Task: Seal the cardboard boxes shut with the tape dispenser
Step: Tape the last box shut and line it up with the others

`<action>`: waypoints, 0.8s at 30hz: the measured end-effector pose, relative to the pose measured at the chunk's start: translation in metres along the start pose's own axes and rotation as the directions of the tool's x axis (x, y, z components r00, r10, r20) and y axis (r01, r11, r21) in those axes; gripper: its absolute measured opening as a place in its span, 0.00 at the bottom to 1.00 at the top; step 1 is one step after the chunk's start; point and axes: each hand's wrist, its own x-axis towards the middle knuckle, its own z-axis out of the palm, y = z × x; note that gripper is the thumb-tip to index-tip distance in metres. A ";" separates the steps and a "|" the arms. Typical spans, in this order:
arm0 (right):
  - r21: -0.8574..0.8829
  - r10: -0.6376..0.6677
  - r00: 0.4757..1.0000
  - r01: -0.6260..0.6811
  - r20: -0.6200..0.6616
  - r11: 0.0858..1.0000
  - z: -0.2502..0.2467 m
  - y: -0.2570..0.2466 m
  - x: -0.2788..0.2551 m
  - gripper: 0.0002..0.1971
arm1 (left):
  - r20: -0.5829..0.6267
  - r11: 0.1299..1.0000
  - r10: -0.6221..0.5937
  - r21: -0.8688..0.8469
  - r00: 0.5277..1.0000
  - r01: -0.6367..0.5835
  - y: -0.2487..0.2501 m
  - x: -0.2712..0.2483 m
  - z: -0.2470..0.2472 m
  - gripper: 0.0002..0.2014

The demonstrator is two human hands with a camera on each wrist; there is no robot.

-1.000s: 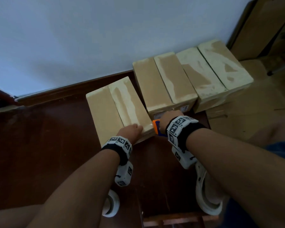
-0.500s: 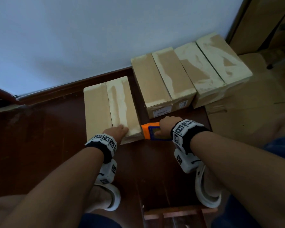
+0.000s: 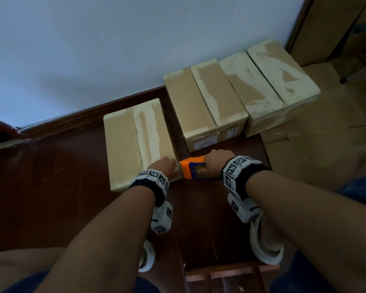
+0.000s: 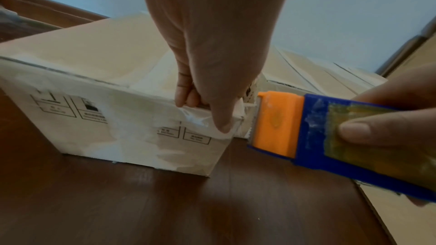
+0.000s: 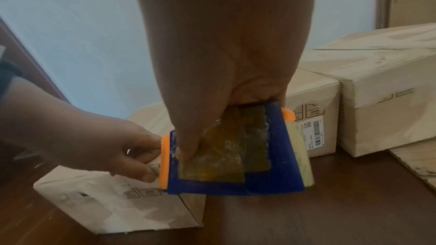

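Observation:
The nearest cardboard box (image 3: 123, 149) lies on the dark wooden floor with pale tape along its top seam. My left hand (image 3: 164, 168) grips its near right corner. In the left wrist view the thumb (image 4: 224, 126) presses wrinkled tape onto the front face of the box (image 4: 94, 100), with the fingers curled over the top edge. My right hand (image 3: 213, 163) holds the blue and orange tape dispenser (image 3: 191, 168) just right of that corner. Its orange blade end (image 4: 276, 124) almost touches the box. The right thumb lies on the dispenser (image 5: 271, 180).
Three more taped boxes stand along the white wall: one (image 3: 203, 106) behind the dispenser and two (image 3: 268, 81) to its right. Flattened cardboard (image 3: 325, 134) covers the floor at right. My white slippers (image 3: 264, 246) and a wooden frame (image 3: 224, 273) are near my feet.
The right hand drew the dispenser out to the right of the box's near corner, so its orange end now shows. The left hand shifted to that corner and stayed there.

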 end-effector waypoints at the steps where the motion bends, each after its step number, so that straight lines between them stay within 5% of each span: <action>1: -0.013 0.007 1.000 -0.007 -0.007 1.000 0.001 0.000 0.000 0.24 | 0.005 1.000 0.002 -0.003 1.000 -0.002 0.000 0.001 -0.001 0.18; 24: -0.011 0.086 0.996 -0.086 -0.034 0.996 0.007 0.036 -0.014 0.24 | -0.055 0.998 0.058 -0.031 0.997 -0.060 -0.003 -0.010 -0.001 0.14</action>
